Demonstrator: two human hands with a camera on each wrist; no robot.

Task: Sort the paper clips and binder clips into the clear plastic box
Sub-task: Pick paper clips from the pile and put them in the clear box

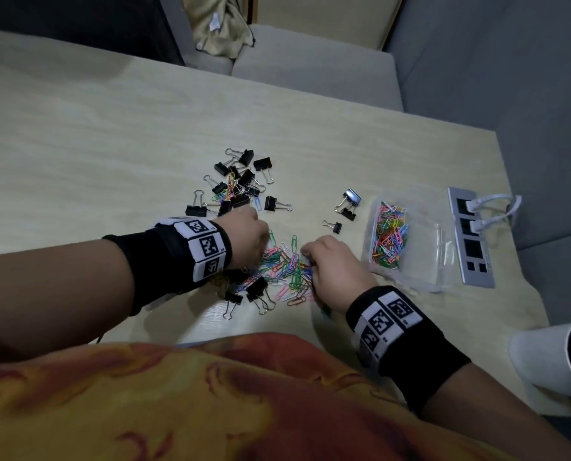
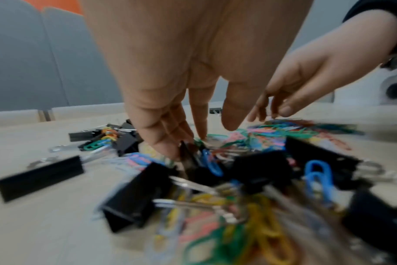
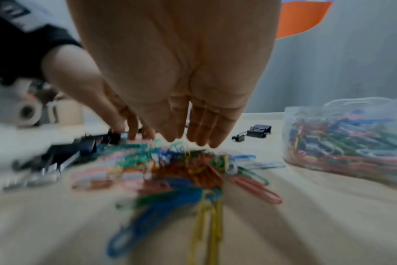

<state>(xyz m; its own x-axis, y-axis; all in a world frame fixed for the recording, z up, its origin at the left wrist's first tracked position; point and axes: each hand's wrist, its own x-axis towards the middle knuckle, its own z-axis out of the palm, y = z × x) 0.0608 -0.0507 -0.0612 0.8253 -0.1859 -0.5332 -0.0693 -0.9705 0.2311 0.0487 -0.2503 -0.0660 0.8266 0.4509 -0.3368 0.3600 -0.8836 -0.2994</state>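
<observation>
Coloured paper clips [image 1: 289, 269] lie heaped at the table's middle, mixed with black binder clips [image 1: 256, 289]. My left hand [image 1: 252, 237] comes down on the heap's left side; in the left wrist view its fingers [image 2: 170, 139] point straight down and touch clips and a binder clip [image 2: 136, 195], gripping nothing that I can see. My right hand [image 1: 325, 266] is on the heap's right side, with straight fingers [image 3: 200, 132] reaching into the paper clips [image 3: 188, 172]. The clear plastic box [image 1: 433, 261] stands to the right, with paper clips in its left compartment.
More binder clips [image 1: 240, 183] lie in a cluster farther back, and three lie near the box [image 1: 345, 207]. A grey socket strip [image 1: 470, 237] with white plugs sits right of the box. A grey sofa [image 1: 310, 64] runs past the table's far edge.
</observation>
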